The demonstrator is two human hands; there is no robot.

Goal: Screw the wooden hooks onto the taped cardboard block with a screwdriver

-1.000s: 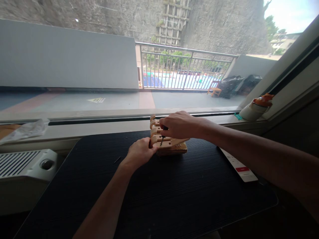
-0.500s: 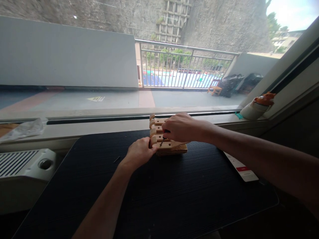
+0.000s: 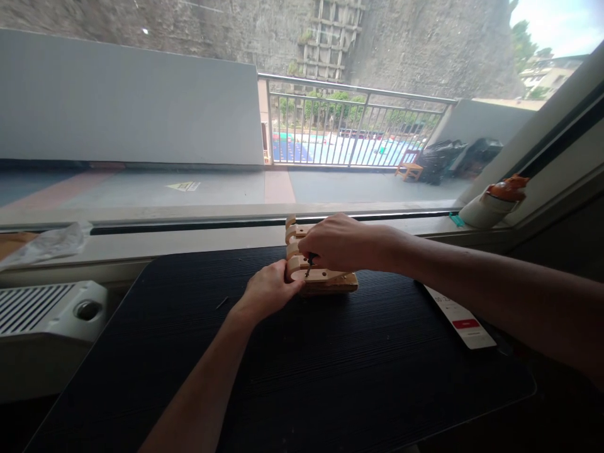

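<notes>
A light wooden piece (image 3: 314, 275) with curved ends and drilled holes lies near the far edge of the black table (image 3: 377, 352), on a thicker wooden block (image 3: 330, 287). My left hand (image 3: 271, 286) grips its left end, thumb on the near side and fingers behind. From above, my right hand (image 3: 333, 242) is closed around a small screwdriver (image 3: 309, 264), its handle mostly hidden. The shaft slants down to a screw or hole at the near left of the wood. My right hand covers much of the piece's far side.
A phone (image 3: 467, 324) lies on the table beneath my right forearm. A small dark stick (image 3: 222, 302) rests on the left. On the windowsill are a plastic bag (image 3: 59, 245) and a white bottle with an orange top (image 3: 493, 201). A white slatted unit (image 3: 56, 314) stands left.
My right hand has turned a little and sits slightly lower over the screwdriver. My left hand keeps its hold. The whole view has shifted slightly.
</notes>
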